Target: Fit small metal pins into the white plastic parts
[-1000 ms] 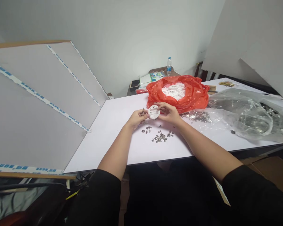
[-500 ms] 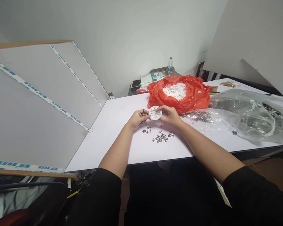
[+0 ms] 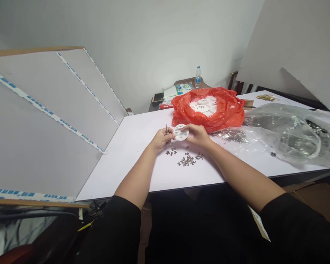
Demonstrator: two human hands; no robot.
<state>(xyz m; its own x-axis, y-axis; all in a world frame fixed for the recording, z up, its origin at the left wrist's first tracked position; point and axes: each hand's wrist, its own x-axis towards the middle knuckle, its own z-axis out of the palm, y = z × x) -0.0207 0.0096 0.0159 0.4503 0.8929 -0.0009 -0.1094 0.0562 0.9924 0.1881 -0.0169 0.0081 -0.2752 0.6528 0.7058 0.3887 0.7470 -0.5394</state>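
Observation:
Above the table, my right hand (image 3: 199, 135) grips a round white plastic disc (image 3: 180, 132) with slots and small holes, thumb and fingers at its right side. My left hand (image 3: 162, 139) is closed around a thin dark pointed tool (image 3: 166, 129), whose tip sticks up past the fingers; its exact kind is too small to make out. The left fingertips meet the disc's left edge. Below both hands, small metal clips (image 3: 187, 160) lie in a loose pile, with a smaller group (image 3: 172, 151) to its left.
Behind my hands, a red plastic bag (image 3: 222, 113) stands open with white plastic parts (image 3: 205, 106) inside. Clear plastic bags (image 3: 288, 135) of metal pieces cover the table's right side. A water bottle (image 3: 198, 77) stands farther back. A leaning white panel (image 3: 44, 128) borders the left.
The thin tool in my left hand has tipped to stand more upright. My right hand keeps the disc in almost the same place.

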